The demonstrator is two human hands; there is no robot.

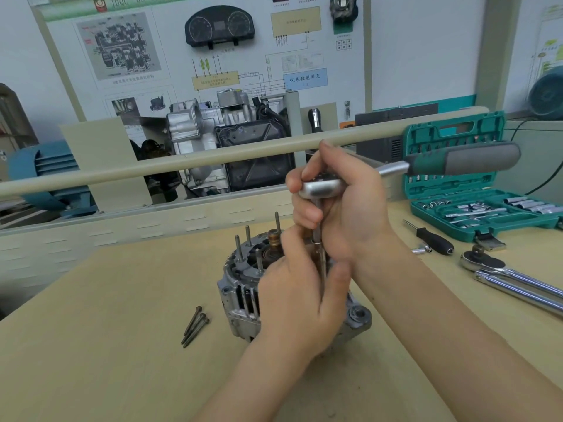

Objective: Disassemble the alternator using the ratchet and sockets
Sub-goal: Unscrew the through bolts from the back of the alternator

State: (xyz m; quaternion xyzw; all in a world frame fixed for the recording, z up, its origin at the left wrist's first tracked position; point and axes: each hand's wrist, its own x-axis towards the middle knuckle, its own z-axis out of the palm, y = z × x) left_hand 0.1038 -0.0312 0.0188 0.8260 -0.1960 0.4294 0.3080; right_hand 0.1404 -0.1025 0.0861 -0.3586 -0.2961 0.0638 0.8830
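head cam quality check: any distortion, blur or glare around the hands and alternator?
Head view: wide-angle bowing, the beige rail curves across the frame; the hands, left and right, and the alternator are slightly soft, the wall board behind softer; flat even light, faint shadows under the loose bolts; mild glare on the ratchet head and the spare ratchets at right.

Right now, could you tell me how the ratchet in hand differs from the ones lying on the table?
The held ratchet has a green-grey grip and stands over the alternator, right hand round its head. The spare ratchets are bare chrome, lying flat, untouched. All have round chrome heads.
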